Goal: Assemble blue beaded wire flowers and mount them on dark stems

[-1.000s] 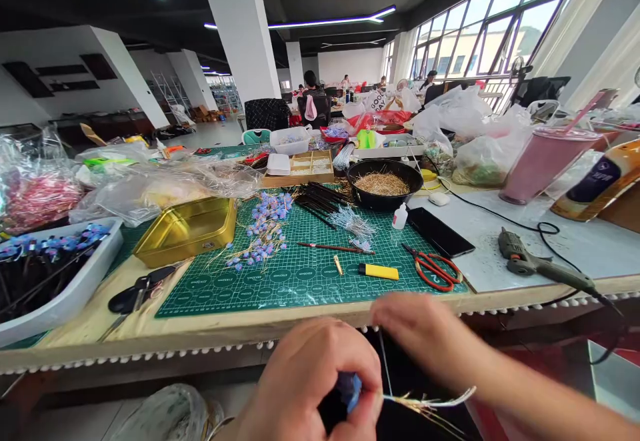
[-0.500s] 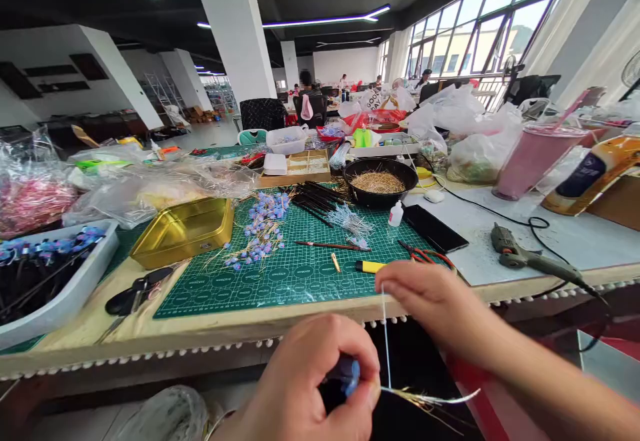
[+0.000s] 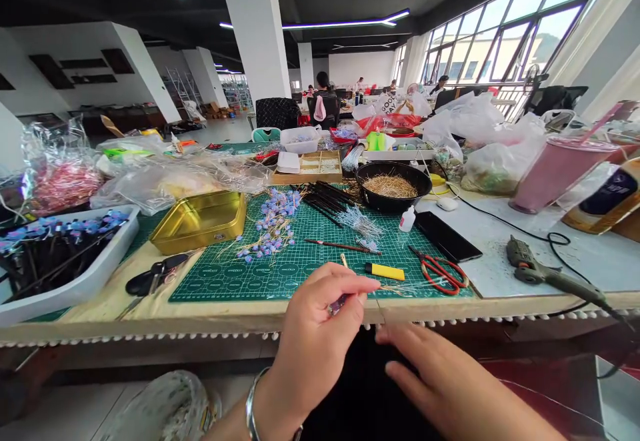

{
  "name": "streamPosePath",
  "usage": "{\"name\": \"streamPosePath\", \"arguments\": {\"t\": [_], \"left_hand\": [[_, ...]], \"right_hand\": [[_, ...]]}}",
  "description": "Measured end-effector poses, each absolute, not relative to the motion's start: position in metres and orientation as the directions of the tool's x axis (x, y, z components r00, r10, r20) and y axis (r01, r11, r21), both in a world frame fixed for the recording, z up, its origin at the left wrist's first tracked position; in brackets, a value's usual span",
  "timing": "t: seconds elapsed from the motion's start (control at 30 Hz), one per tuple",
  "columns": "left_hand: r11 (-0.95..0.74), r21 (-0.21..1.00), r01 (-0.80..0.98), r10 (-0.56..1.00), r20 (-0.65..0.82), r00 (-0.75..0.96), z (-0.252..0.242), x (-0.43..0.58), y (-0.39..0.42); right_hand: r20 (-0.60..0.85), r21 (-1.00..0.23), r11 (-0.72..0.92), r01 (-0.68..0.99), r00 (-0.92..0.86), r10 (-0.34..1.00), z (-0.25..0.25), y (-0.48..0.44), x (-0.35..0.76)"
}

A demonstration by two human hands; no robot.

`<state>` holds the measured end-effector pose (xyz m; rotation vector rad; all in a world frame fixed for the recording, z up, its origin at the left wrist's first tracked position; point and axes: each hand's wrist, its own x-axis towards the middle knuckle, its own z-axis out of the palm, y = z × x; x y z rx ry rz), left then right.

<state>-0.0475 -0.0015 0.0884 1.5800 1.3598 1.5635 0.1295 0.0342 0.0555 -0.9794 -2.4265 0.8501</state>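
Observation:
My left hand (image 3: 320, 327) is closed in a pinch around a small sprig with bluish-purple petals (image 3: 337, 304), mostly hidden by the fingers. Its thin pale and gold wire stems (image 3: 407, 288) stick out to the right, over the front of the green cutting mat. Lower down, my right hand (image 3: 435, 374) has its fingers stretched toward the sprig, thumb apart from the forefinger. A faint thread runs from the stems to its fingertips, and a pale thread (image 3: 545, 397) trails beyond the forearm. Red-handled scissors (image 3: 443, 274) and a yellow-and-black lighter (image 3: 385, 271) lie just behind the stems.
Blue flower sprigs (image 3: 273, 227), a gold tin (image 3: 200, 224) and a black bowl of gold pieces (image 3: 393, 184) stand farther back. A phone (image 3: 447, 235), glue bottle (image 3: 407, 219) and glue gun (image 3: 545, 271) are rightward. Black-handled scissors (image 3: 153, 277) and a white tray (image 3: 100, 274) are left.
My left hand has risen with the sprig, its stems now over the mat's edge. My right hand has dropped below it, its thumb now apart. The view has shifted left.

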Motion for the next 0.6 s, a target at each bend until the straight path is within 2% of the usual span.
{"name": "streamPosePath", "arguments": {"t": [0.07, 0.1, 0.13, 0.2, 0.27, 0.33, 0.43, 0.5, 0.6], "left_hand": [[-0.365, 0.906, 0.216, 0.900, 0.403, -0.167, 0.089, -0.042, -0.002], [-0.368, 0.913, 0.178, 0.903, 0.397, -0.167, 0.089, -0.039, -0.002], [-0.365, 0.922, 0.130, 0.908, 0.384, -0.170, 0.090, -0.037, -0.002], [-0.317, 0.948, -0.008, 0.935, 0.311, -0.171, 0.090, -0.034, -0.003], [-0.219, 0.958, -0.185, 0.969, 0.191, -0.156, 0.090, -0.032, -0.004], [-0.115, 0.922, -0.369, 0.989, 0.073, -0.126, 0.090, -0.031, -0.006], [0.037, 0.806, -0.591, 0.999, -0.042, 0.006, 0.088, -0.032, -0.009], [0.166, 0.728, -0.665, 0.984, -0.077, 0.162, 0.084, -0.034, -0.010], [0.346, 0.625, -0.700, 0.928, -0.119, 0.352, 0.070, -0.036, -0.011]], "right_hand": [[0.170, -0.873, 0.400, 0.279, -0.594, 0.786, 0.062, 0.039, 0.121], [0.180, -0.954, 0.280, 0.109, -0.537, 0.824, 0.065, 0.039, 0.115], [0.177, -0.984, 0.161, -0.076, -0.481, 0.859, 0.068, 0.037, 0.109], [0.138, -0.934, -0.018, -0.357, -0.407, 0.903, 0.070, 0.030, 0.097], [0.096, -0.879, -0.100, -0.467, -0.378, 0.921, 0.067, 0.024, 0.089], [0.120, -0.870, -0.082, -0.487, -0.370, 0.921, 0.062, 0.021, 0.088], [0.258, -0.910, 0.113, -0.400, -0.330, 0.908, 0.057, 0.022, 0.098], [0.380, -0.916, 0.309, -0.256, -0.312, 0.870, 0.057, 0.023, 0.110], [0.584, -0.771, 0.637, 0.010, -0.386, 0.714, 0.062, 0.021, 0.132]]}}
